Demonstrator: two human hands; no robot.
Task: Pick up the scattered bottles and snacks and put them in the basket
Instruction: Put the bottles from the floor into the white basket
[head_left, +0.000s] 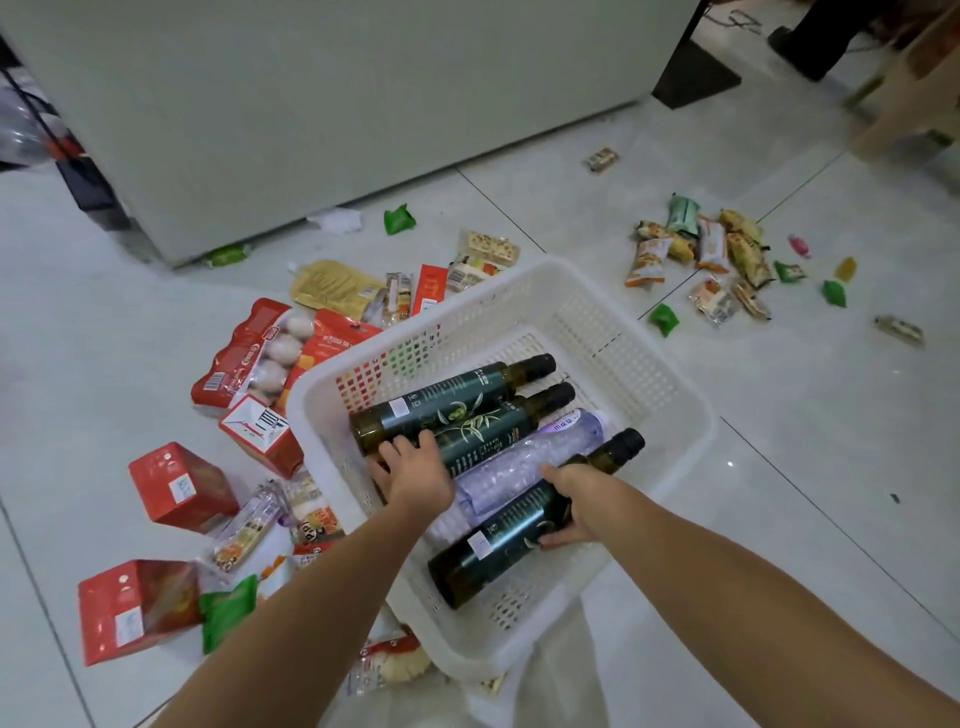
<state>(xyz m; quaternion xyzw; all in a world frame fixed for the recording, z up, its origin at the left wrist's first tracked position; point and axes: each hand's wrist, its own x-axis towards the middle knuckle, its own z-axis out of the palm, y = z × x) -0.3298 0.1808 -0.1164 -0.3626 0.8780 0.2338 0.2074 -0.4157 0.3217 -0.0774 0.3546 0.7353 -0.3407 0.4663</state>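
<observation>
A white plastic basket stands on the tiled floor. Inside it lie two dark green oil bottles side by side, a pale purple bottle and a third dark green bottle nearest me. My left hand rests on the bases of the two far bottles, fingers spread over them. My right hand grips the middle of the third green bottle, which lies tilted over the basket's near side. Snack packets and red boxes lie scattered around the basket.
Left of the basket are red boxes, a red bag of round white snacks and a yellow pouch. Small packets lie scattered at the right. A large pale cabinet stands behind.
</observation>
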